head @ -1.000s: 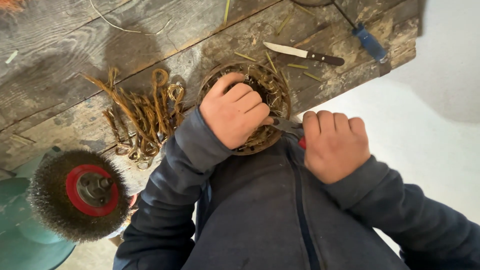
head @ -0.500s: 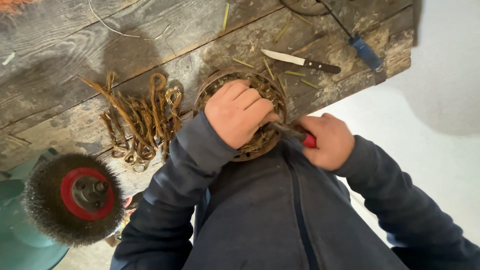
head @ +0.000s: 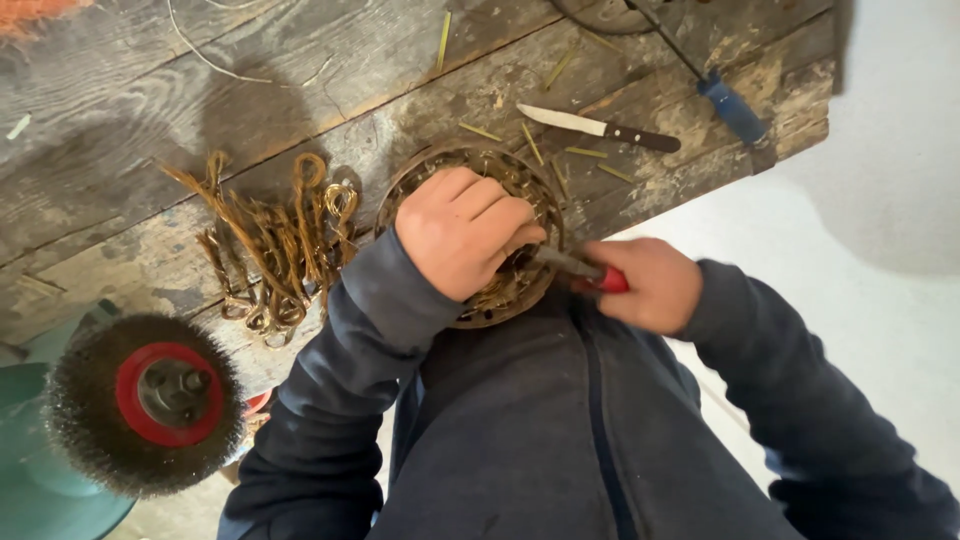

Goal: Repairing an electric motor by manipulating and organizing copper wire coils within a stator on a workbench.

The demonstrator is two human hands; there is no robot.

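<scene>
At the near edge of the worn wooden counter (head: 120, 110), the round woven wicker piece (head: 500, 170) lies under the left hand (head: 462, 230), which is pressed down on it as before. The right hand (head: 645, 285), a bare fist a second ago, is now clamped on a red-handled tool (head: 580, 268) whose metal tip reaches the weave. Beside them lie bent wicker strips (head: 270, 240) and a knife (head: 600, 127).

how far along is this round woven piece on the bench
Done: the round woven piece already has a closed rim and a pile of looped strands lies beside it. In hand: left hand presses the piece while right hand works red-handled pliers into it. Left: loose cut strips near the knife.
</scene>
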